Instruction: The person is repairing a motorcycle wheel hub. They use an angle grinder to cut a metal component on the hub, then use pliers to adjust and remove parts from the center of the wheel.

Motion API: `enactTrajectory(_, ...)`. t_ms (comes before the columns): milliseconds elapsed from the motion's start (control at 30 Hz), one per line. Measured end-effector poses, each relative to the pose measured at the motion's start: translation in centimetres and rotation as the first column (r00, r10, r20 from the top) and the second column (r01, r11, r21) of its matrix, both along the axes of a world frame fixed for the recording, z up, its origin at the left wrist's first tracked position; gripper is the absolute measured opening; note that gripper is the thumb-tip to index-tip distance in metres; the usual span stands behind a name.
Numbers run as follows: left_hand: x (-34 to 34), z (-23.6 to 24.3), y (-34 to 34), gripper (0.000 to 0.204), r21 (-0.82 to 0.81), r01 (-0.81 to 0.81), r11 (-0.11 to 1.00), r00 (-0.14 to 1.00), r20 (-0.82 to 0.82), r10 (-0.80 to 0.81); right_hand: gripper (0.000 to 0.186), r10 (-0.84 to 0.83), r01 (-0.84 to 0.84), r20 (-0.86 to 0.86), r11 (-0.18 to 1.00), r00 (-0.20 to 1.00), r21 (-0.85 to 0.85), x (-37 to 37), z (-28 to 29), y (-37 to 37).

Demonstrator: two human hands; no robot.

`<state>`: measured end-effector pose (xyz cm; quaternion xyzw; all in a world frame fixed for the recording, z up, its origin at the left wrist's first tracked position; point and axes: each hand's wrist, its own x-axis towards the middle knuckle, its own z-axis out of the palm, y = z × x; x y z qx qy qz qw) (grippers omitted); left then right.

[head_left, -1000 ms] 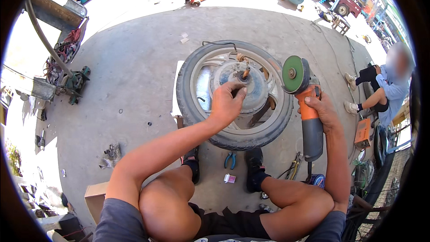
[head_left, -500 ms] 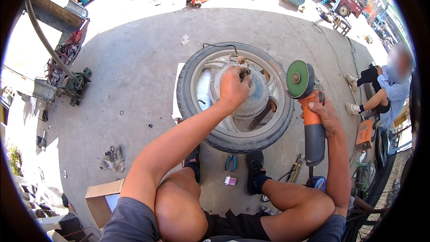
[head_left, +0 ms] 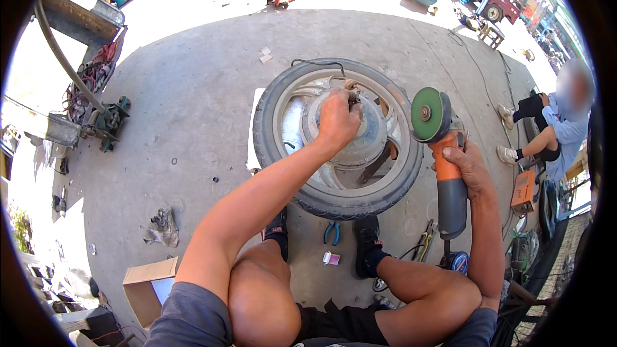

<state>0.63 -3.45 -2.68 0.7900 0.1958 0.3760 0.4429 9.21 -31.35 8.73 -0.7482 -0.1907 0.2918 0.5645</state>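
A wheel with a black tyre (head_left: 270, 148) and a grey spoked rim lies flat, with a dusty round hub (head_left: 371, 133) in its middle. My left hand (head_left: 339, 121) is over the hub, its fingers closed round the dark axle end (head_left: 353, 97); the palm side is hidden. From beside the axle a black cable (head_left: 315, 62) curves over the tyre. My right hand (head_left: 472, 168) grips an orange and grey angle grinder (head_left: 451, 202) upright, just right of the tyre. The grinder's green disc (head_left: 424, 114) faces the wheel without touching it; I cannot tell whether it spins.
Blue-handled pliers (head_left: 331, 232) and a small pink-white box (head_left: 331, 258) lie between my feet. An open cardboard box (head_left: 143, 283) stands at lower left, near a crumpled plastic bag (head_left: 164, 226). A seated person (head_left: 564, 128) is at right, by an orange box (head_left: 523, 191).
My left hand has shifted slightly up and away over the hub, its fingers still at the axle end. The grinder in my right hand has hardly moved.
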Motion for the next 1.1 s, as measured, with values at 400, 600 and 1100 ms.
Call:
enactTrajectory(400, -0.6, 0.0, 0.1, 0.016, 0.212, -0.047, 0.976, 0.999, 0.029, 0.042, 0.064, 0.01, -0.01, 0.0, 1.0, 1.0, -0.014, -0.2, -0.2, 0.3)
enactTrajectory(600, -1.7, -0.4, -1.6, 0.028, 0.058, 0.001, 0.998, 0.993, 0.119, -0.008, 0.064, 0.004, -0.004, -0.025, 1.0, 1.0, -0.023, -0.2, 0.0, 0.3)
enactTrajectory(1100, -3.3, -1.8, -3.6, 0.05, -0.065, 0.129, 0.99, 0.986, 0.112, -0.121, 0.067, -0.011, 0.011, -0.014, 0.999, 1.0, -0.04, -0.4, 0.0, 0.3)
